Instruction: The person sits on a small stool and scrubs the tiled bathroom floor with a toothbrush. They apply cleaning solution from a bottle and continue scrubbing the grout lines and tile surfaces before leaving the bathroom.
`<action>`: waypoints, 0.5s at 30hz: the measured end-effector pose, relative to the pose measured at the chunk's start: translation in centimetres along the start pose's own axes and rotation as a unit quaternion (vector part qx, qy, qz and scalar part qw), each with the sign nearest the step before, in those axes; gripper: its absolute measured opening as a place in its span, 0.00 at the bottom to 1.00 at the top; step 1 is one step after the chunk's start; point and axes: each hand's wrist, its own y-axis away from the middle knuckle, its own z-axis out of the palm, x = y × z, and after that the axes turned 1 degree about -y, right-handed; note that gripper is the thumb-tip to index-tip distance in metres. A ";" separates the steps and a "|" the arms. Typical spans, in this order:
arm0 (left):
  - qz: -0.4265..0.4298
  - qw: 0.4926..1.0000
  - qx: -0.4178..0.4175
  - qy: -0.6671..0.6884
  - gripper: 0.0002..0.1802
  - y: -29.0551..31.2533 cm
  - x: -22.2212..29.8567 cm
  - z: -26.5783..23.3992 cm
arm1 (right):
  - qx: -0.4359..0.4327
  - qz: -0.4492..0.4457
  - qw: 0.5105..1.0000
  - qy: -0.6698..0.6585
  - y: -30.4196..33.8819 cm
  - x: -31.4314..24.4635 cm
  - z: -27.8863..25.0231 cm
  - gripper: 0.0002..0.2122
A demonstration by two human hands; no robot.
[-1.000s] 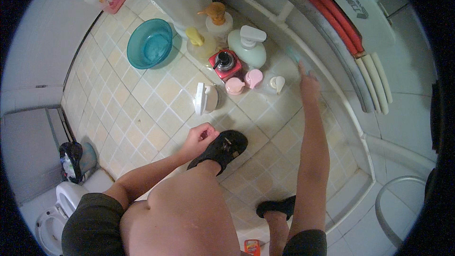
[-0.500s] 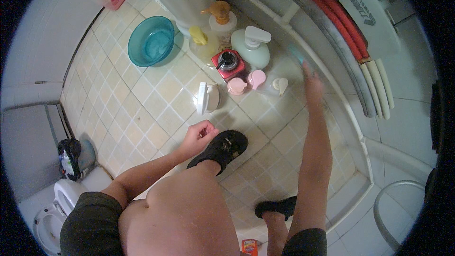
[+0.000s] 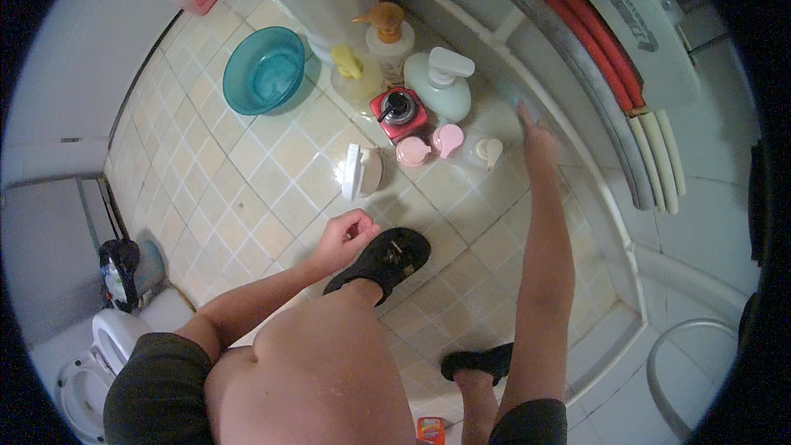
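By the foot of the wall on the right, my right hand [image 3: 540, 144] reaches down with its fingers closed. Motion blurs a slim, pale teal thing [image 3: 514, 96] at its fingertips, so its kind is unclear. My left hand [image 3: 348, 239] hangs with curled fingers beside the black shoe [image 3: 391, 255], and nothing shows in it. Nearest my right hand stands a small clear bottle with a cream pump [image 3: 489, 152]. Left of it are two pink-topped bottles [image 3: 447, 140], a red bottle with a black pump [image 3: 397, 111] and a pale green pump bottle [image 3: 441, 91].
A white-lidded container [image 3: 362, 171] stands ahead of my left hand. Farther back are a yellow-pump bottle [image 3: 350, 70], an orange-pump bottle [image 3: 387, 33] and a teal basin [image 3: 264, 72]. A white pipe [image 3: 568, 144] runs along the right wall. A toilet [image 3: 82, 395] sits at lower left.
My right hand has shifted slightly left along the wall's foot, with the teal thing at its fingertips. My left hand stays in place.
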 end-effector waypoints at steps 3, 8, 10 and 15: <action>0.019 1.000 0.015 0.019 0.11 -0.2 -0.4 -0.2 | 0.008 0.008 1.000 0.014 -0.4 -2.3 -2.0 0.36; 0.005 1.000 0.008 0.001 0.12 -0.3 0.3 0.1 | 0.056 -0.015 0.998 0.003 -0.9 -3.4 -1.8 0.33; 0.011 1.000 0.017 -0.004 0.12 0.0 0.2 0.0 | -0.008 -0.001 1.000 0.018 -1.5 -5.8 -2.2 0.33; 0.045 0.999 0.018 0.004 0.13 -0.2 0.2 0.8 | -0.018 0.047 0.998 -0.029 -1.7 -3.8 0.6 0.28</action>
